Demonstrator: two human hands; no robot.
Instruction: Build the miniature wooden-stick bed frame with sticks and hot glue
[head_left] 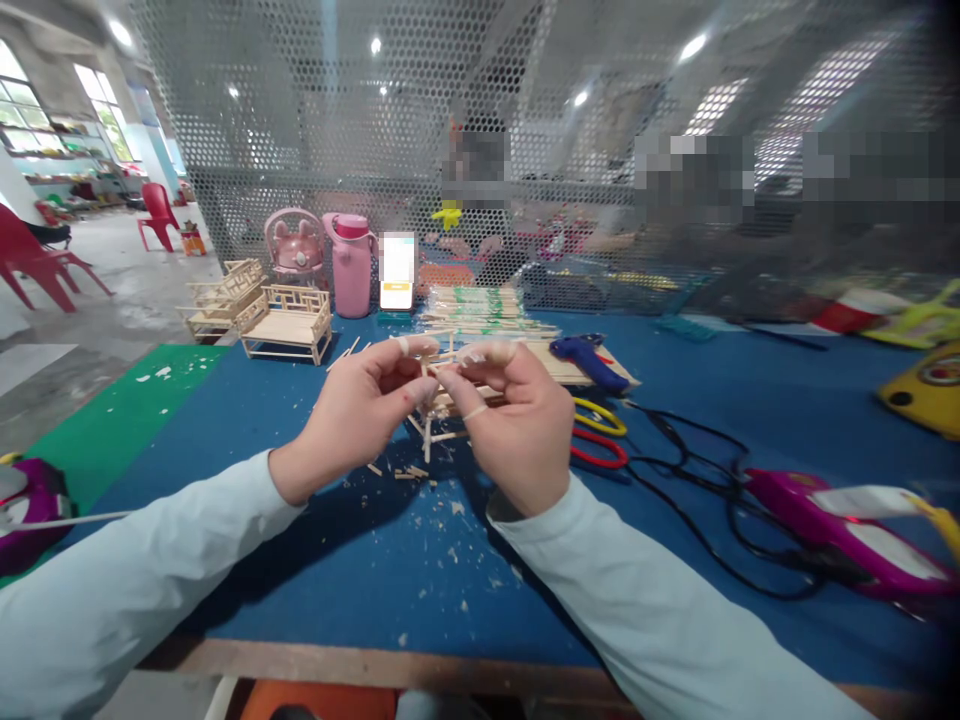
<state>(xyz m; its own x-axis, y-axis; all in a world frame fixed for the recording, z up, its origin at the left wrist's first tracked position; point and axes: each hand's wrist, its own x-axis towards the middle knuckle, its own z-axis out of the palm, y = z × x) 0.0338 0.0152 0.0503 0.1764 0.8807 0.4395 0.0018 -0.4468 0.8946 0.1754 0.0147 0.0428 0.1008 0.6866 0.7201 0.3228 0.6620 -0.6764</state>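
Both hands meet at a small wooden stick frame (427,440) over the middle of the blue table. My left hand (360,405) pinches the upper left part of the frame between thumb and fingers. From the other side, my right hand (517,410) closes on the frame's top, its thumb near the left thumb. Tape wraps several fingertips. The hands hide much of the frame; one leg and a low crossbar show beneath them. Small stick offcuts (409,474) lie below it.
Two finished-looking stick benches (285,325) stand at the back left, near a pink bottle (351,270) and a phone (397,270). Stick bundles (480,310) lie behind the hands. Rightward are a blue glue gun (589,362), scissors (600,450), black cables (675,500) and a purple device (847,530).
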